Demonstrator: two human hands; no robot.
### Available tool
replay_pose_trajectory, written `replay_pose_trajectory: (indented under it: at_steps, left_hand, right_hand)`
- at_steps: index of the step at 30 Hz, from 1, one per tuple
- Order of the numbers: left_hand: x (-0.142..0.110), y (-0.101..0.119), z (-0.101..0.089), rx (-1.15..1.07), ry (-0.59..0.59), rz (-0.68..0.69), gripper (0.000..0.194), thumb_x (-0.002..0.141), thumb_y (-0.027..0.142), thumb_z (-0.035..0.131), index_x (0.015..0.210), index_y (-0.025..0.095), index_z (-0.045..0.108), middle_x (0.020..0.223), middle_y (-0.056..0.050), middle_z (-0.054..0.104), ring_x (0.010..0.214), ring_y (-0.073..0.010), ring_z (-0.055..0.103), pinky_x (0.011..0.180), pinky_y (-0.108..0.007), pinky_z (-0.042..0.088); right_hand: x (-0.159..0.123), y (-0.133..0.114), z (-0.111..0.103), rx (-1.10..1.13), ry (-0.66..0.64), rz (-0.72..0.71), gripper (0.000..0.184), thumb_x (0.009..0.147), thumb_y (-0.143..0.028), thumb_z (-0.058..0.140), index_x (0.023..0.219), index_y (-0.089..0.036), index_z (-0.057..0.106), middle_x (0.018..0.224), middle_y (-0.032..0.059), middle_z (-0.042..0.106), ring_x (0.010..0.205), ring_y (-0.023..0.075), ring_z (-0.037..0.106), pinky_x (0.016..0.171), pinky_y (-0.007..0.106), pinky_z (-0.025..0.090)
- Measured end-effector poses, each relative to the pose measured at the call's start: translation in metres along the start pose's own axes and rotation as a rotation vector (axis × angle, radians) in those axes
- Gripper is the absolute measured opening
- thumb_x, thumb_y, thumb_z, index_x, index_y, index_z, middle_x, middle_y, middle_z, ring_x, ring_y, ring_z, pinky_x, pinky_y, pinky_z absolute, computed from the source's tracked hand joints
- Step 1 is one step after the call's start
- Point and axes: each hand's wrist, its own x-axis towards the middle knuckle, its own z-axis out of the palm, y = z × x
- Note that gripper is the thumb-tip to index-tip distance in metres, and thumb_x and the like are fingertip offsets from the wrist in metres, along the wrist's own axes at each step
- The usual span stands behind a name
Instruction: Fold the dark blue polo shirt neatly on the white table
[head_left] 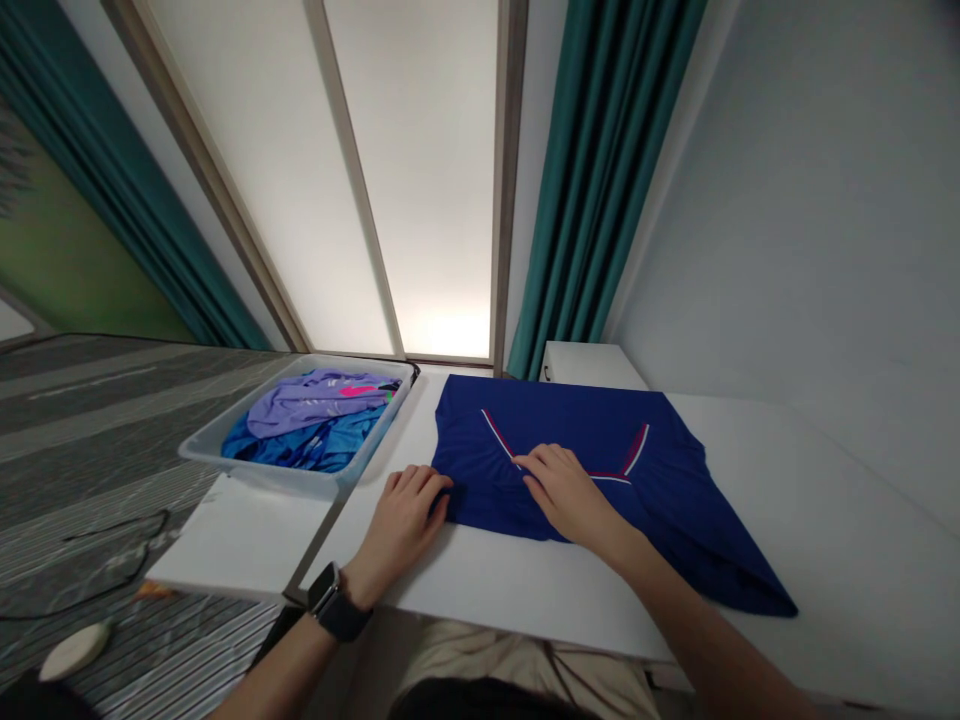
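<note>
A navy-blue shirt (540, 405) with white and dark-red trim lies spread on the white table. My left hand (405, 515), with a dark watch on its wrist, is at the shirt's near left corner. Its fingers are bent and closed on the edge of the cloth, the thumb on the near side. Over the middle of the shirt, my right hand (562, 490) has thumb and index finger closed on the fabric by the left trim stripe. The cloth puckers slightly there. Its other fingers curl above the shirt, covering part of the trim.
Left of the shirt, a translucent plastic bin (337, 485) holds purple and blue clothes (322, 400). It rests partly on a lower white surface (247, 535). A small white cabinet (592, 365) stands behind the white table (750, 450), beside a teal curtain (600, 180). A wall borders the right.
</note>
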Motion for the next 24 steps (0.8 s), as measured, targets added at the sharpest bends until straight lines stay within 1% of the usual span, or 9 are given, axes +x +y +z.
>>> replay_pose_trajectory:
  at_steps: [3, 7, 10, 13, 16, 19, 21, 22, 24]
  left_hand:
    - [0.016, 0.018, 0.004, -0.056, -0.032, 0.045, 0.017, 0.094, 0.022, 0.045, 0.103, 0.022, 0.059, 0.101, -0.005, 0.064, 0.095, -0.0232, 0.054, 0.082, -0.039, 0.038]
    - [0.045, 0.045, 0.014, -0.104, -0.079, 0.137, 0.02, 0.096, 0.021, 0.041, 0.104, 0.022, 0.06, 0.1, -0.005, 0.063, 0.095, -0.0228, 0.054, 0.081, -0.038, 0.039]
    - [0.073, 0.072, 0.026, -0.138, -0.107, 0.223, 0.024, 0.097, 0.019, 0.038, 0.108, 0.021, 0.06, 0.102, -0.006, 0.063, 0.095, -0.0221, 0.054, 0.081, -0.037, 0.04]
    - [0.102, 0.105, 0.04, -0.168, -0.126, 0.328, 0.024, 0.097, 0.02, 0.039, 0.111, 0.02, 0.06, 0.104, -0.007, 0.061, 0.096, -0.0221, 0.053, 0.084, -0.038, 0.04]
    - [0.128, 0.141, 0.054, -0.178, -0.173, 0.496, 0.029, 0.096, 0.017, 0.041, 0.118, 0.022, 0.058, 0.107, -0.007, 0.06, 0.098, -0.0219, 0.053, 0.086, -0.038, 0.04]
    - [0.149, 0.17, 0.071, -0.176, -0.233, 0.693, 0.037, 0.092, 0.01, 0.041, 0.122, 0.024, 0.058, 0.115, -0.007, 0.059, 0.106, -0.021, 0.052, 0.089, -0.036, 0.039]
    - [0.16, 0.181, 0.082, -0.157, -0.266, 0.778, 0.035, 0.09, 0.007, 0.044, 0.113, 0.024, 0.063, 0.117, -0.006, 0.059, 0.108, -0.0205, 0.052, 0.088, -0.035, 0.038]
    - [0.164, 0.184, 0.088, -0.147, -0.286, 0.808, 0.03, 0.089, 0.007, 0.046, 0.105, 0.024, 0.065, 0.115, -0.005, 0.06, 0.108, -0.0203, 0.052, 0.088, -0.035, 0.037]
    - [0.171, 0.187, 0.096, -0.138, -0.33, 0.858, 0.022, 0.086, 0.008, 0.049, 0.088, 0.022, 0.065, 0.108, -0.004, 0.062, 0.105, -0.0199, 0.053, 0.086, -0.034, 0.036]
  right_hand:
    - [-0.026, 0.028, -0.016, -0.057, 0.013, 0.079, 0.032, 0.097, -0.018, 0.039, 0.122, -0.02, 0.059, 0.105, 0.0099, 0.062, 0.097, 0.0232, 0.054, 0.084, 0.038, 0.043]
    - [-0.071, 0.074, -0.034, -0.136, 0.021, 0.22, 0.033, 0.097, -0.018, 0.036, 0.118, -0.02, 0.061, 0.103, 0.0093, 0.065, 0.096, 0.0227, 0.057, 0.081, 0.036, 0.043]
    - [-0.106, 0.103, -0.045, -0.15, 0.012, 0.309, 0.032, 0.097, -0.02, 0.036, 0.113, -0.019, 0.063, 0.099, 0.009, 0.066, 0.094, 0.0229, 0.058, 0.079, 0.037, 0.044]
    - [-0.137, 0.122, -0.053, -0.115, 0.022, 0.38, 0.03, 0.096, -0.02, 0.036, 0.106, -0.019, 0.064, 0.098, 0.0083, 0.067, 0.093, 0.022, 0.06, 0.082, 0.037, 0.045]
    - [-0.16, 0.13, -0.06, -0.088, 0.049, 0.431, 0.027, 0.094, -0.019, 0.038, 0.099, -0.019, 0.064, 0.096, 0.0071, 0.067, 0.092, 0.021, 0.061, 0.082, 0.037, 0.046]
    - [-0.177, 0.13, -0.067, -0.049, 0.057, 0.441, 0.026, 0.094, -0.019, 0.038, 0.095, -0.02, 0.064, 0.093, 0.0062, 0.067, 0.09, 0.0204, 0.06, 0.083, 0.037, 0.047]
    - [-0.186, 0.127, -0.072, -0.003, 0.052, 0.435, 0.027, 0.093, -0.015, 0.037, 0.094, -0.021, 0.064, 0.089, 0.0057, 0.066, 0.088, 0.0199, 0.059, 0.082, 0.037, 0.047]
    - [-0.191, 0.125, -0.074, 0.029, 0.051, 0.433, 0.029, 0.091, -0.012, 0.036, 0.094, -0.021, 0.064, 0.088, 0.0056, 0.066, 0.087, 0.0196, 0.058, 0.082, 0.036, 0.047]
    - [-0.199, 0.122, -0.077, 0.101, 0.055, 0.435, 0.032, 0.088, -0.007, 0.035, 0.093, -0.021, 0.064, 0.086, 0.0056, 0.065, 0.086, 0.0195, 0.057, 0.082, 0.036, 0.048]
